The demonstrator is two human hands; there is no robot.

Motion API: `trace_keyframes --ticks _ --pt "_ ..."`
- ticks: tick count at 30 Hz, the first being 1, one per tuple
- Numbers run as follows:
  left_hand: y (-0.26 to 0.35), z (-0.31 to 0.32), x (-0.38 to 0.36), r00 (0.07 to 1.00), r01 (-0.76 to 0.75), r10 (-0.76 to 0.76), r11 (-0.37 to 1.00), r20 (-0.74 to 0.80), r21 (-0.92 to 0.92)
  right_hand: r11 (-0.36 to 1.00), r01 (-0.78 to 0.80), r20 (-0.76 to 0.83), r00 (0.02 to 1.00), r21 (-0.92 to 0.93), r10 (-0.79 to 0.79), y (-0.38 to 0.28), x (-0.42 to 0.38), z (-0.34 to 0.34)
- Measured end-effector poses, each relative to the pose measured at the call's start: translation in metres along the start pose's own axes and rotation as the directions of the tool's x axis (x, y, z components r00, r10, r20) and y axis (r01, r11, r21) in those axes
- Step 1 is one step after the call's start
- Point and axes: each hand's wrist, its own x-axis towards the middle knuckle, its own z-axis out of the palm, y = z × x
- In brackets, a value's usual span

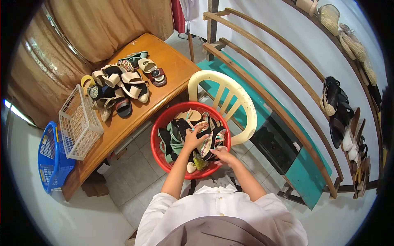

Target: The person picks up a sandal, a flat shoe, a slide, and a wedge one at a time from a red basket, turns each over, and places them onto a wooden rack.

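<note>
A red round basket [155, 143] full of sandals rests in front of me, by a cream plastic chair. My left hand [194, 138] reaches over the middle of the pile, fingers spread on a patterned sandal [205, 146]. At the basket's right side, my right hand [224, 156] touches the lower end of that sandal; its fingers are partly hidden. Green-strapped sandals [175, 141] lie to the left of my left hand. A yellow-green item [200, 162] sits near the basket's front edge, below both hands.
A wooden table [172, 61] at the left bears a heap of sandals [123, 84] and a white crate [80, 125]. Beside it is a blue basket [55, 158]. The cream chair [250, 110] stands behind the red basket. Wooden racks [279, 78] with shoes curve along the right.
</note>
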Motion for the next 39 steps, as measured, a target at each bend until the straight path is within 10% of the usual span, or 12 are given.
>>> trace_keyframes --ticks 11,18,22,26,30,39 --pt "-0.018 0.015 0.001 0.996 -0.074 0.079 0.987 -0.029 0.144 0.96 0.131 -0.043 0.991 0.249 -0.124 -0.001 0.036 0.033" --pt "-0.013 0.004 -0.023 0.986 -0.105 0.099 0.994 -0.134 -0.038 0.934 0.255 -0.101 0.966 0.251 -0.237 0.005 0.016 0.025" --pt "-0.006 0.003 -0.031 0.946 -0.001 -0.178 0.834 -0.271 -0.552 0.895 0.207 -0.033 0.977 0.395 -0.212 0.004 -0.008 0.016" --pt "-0.001 -0.001 -0.036 0.962 -0.025 -0.06 0.953 -0.268 -0.303 0.895 0.443 -0.192 0.884 0.052 -0.427 0.018 0.005 0.009" --pt "-0.003 0.008 -0.027 0.925 0.379 -0.366 0.896 0.101 -0.232 0.937 0.315 -0.092 0.948 0.153 -0.304 0.013 0.003 0.008" --pt "-0.004 0.045 0.011 0.752 0.646 -0.642 0.673 0.149 -0.359 0.934 0.355 -0.087 0.933 0.037 -0.35 0.021 0.019 0.002"
